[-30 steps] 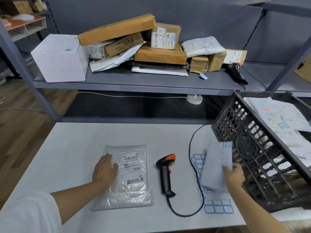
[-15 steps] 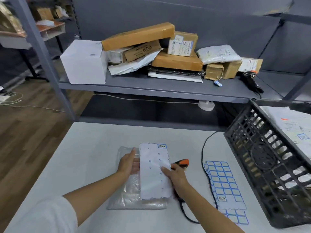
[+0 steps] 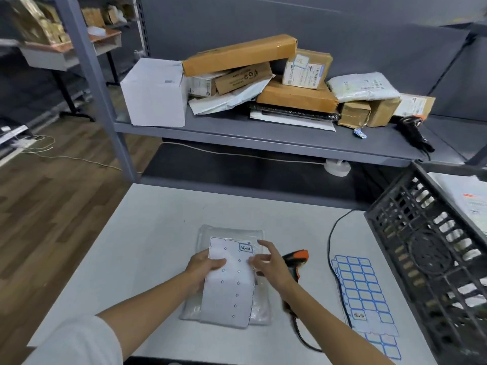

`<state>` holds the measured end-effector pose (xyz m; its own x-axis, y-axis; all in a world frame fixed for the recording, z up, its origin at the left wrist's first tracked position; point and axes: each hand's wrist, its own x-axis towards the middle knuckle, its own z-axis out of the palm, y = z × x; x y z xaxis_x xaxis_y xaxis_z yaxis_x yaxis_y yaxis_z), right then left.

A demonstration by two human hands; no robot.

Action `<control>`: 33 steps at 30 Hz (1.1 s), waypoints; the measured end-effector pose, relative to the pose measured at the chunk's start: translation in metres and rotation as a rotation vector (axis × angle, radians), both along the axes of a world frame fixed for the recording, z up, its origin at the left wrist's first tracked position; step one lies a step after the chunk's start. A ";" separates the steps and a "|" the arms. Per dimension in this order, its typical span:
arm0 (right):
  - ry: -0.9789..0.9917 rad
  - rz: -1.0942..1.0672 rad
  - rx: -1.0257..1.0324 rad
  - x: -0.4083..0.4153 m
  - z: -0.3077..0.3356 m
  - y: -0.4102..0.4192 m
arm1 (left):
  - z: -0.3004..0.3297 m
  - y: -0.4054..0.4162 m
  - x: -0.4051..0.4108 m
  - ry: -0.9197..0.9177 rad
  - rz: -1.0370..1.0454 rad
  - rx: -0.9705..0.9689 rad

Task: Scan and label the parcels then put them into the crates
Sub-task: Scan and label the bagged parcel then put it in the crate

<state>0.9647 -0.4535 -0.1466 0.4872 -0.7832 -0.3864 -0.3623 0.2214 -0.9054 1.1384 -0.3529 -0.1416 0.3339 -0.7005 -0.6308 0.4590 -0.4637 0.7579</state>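
A grey metal shelf (image 3: 263,138) is stretching across the upper half of the frame, carrying a heap of parcels (image 3: 276,83): brown cardboard boxes, pale poly mailers and a white box (image 3: 155,93) at the left end. A second black scanner (image 3: 413,133) is lying at the shelf's right end. Below it, the white tabletop (image 3: 147,233) is filling the lower middle of the frame. A black plastic crate (image 3: 427,264) is sitting tilted at the right edge, with pale parcels showing inside it. A clear plastic-wrapped parcel (image 3: 232,231) is lying flat at the lower centre of the tabletop. Resting over it is a mostly used label sheet (image 3: 229,291), with one blue-bordered label left at its upper right corner. The left hand (image 3: 203,267) is gripping the sheet's left edge, thumb curled over the top. The right hand (image 3: 268,264) is hovering at the sheet's right edge with fingers spread and relaxed, grasping nothing. Just right of that hand, a black and orange scanner (image 3: 297,259) is lying on the tabletop, mostly hidden by the wrist. Further right, a sheet of blue-bordered labels (image 3: 361,288) is lying flat beside the crate.
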 end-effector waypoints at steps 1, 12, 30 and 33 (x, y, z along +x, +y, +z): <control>-0.004 0.022 -0.009 0.001 0.002 -0.003 | 0.001 0.001 -0.001 0.016 -0.029 -0.008; 0.161 0.107 -0.276 0.004 0.003 -0.013 | 0.001 0.000 -0.004 0.005 -0.074 -0.062; 0.091 0.022 -0.146 0.005 0.006 -0.009 | -0.002 0.005 0.001 -0.307 -0.198 -0.105; 0.022 -0.022 -0.057 0.005 0.007 -0.007 | 0.000 0.005 0.001 -0.312 -0.207 -0.116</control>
